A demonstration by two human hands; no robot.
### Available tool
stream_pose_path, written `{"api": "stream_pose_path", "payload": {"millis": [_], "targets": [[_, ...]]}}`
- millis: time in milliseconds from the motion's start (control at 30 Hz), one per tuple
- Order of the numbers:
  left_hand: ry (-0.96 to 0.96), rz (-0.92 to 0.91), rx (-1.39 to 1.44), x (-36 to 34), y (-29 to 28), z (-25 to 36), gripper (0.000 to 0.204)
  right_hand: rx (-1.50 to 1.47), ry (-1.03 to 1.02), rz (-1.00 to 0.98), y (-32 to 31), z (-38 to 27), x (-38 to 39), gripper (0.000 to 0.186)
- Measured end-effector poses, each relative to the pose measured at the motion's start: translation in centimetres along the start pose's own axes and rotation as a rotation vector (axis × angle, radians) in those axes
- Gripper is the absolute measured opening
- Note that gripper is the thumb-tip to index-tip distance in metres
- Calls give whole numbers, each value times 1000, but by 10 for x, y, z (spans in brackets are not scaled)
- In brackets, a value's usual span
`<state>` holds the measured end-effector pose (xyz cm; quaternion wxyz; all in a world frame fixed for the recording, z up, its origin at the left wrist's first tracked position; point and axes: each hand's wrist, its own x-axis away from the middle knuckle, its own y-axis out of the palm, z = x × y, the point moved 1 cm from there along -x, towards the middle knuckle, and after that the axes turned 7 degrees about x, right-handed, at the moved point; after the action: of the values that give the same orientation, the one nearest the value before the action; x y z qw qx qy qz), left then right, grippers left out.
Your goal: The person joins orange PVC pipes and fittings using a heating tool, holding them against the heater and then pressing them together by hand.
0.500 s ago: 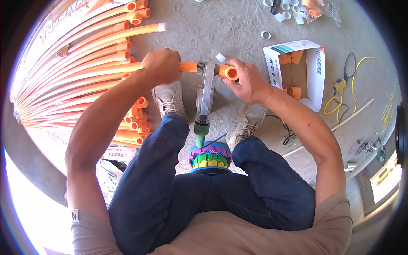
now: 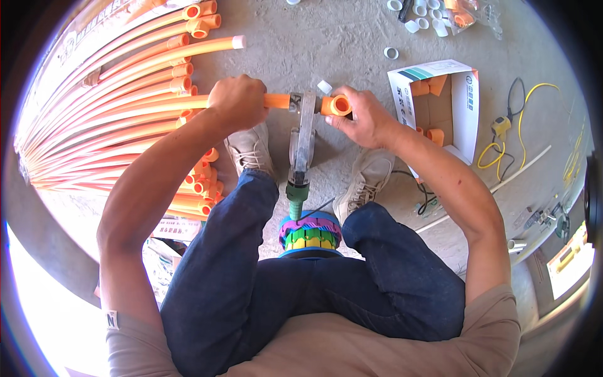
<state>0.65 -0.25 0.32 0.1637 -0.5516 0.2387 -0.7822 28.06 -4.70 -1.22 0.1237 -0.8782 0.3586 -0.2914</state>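
Note:
My left hand (image 2: 237,100) is wrapped round a long orange plastic pipe (image 2: 276,101), whose end meets the left side of a pipe welding tool (image 2: 304,135). The tool has a flat metal heating plate and a green handle, and stands between my shoes with the handle toward me. On its right side sits an orange tee fitting (image 2: 340,105), pinched between the thumb and fingers of my right hand (image 2: 367,118). Pipe and fitting line up across the plate from opposite sides. How deep each sits on the tool is hard to make out.
Many orange pipes with fittings (image 2: 182,83) fan out at the left. A white carton (image 2: 468,119) with orange fittings stands to the right, beside a yellow cable (image 2: 524,125). White rings (image 2: 391,53) lie at the far side. A multicoloured round stool (image 2: 311,232) is between my legs.
Both hands hold nearly the same place. The tee fitting has shifted very slightly, and the whole view has moved a little.

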Motion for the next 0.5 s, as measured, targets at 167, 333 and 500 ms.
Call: {"api": "stream_pose_path", "payload": {"millis": [167, 333, 500], "targets": [[22, 32, -7, -1, 1, -2, 26, -33, 38, -43, -2, -2, -2, 35], [31, 36, -16, -2, 1, -3, 25, -24, 2, 0, 0, -2, -1, 34], [32, 43, -5, -2, 0, -3, 25, -32, -20, 23, 1, -2, -1, 34]]}}
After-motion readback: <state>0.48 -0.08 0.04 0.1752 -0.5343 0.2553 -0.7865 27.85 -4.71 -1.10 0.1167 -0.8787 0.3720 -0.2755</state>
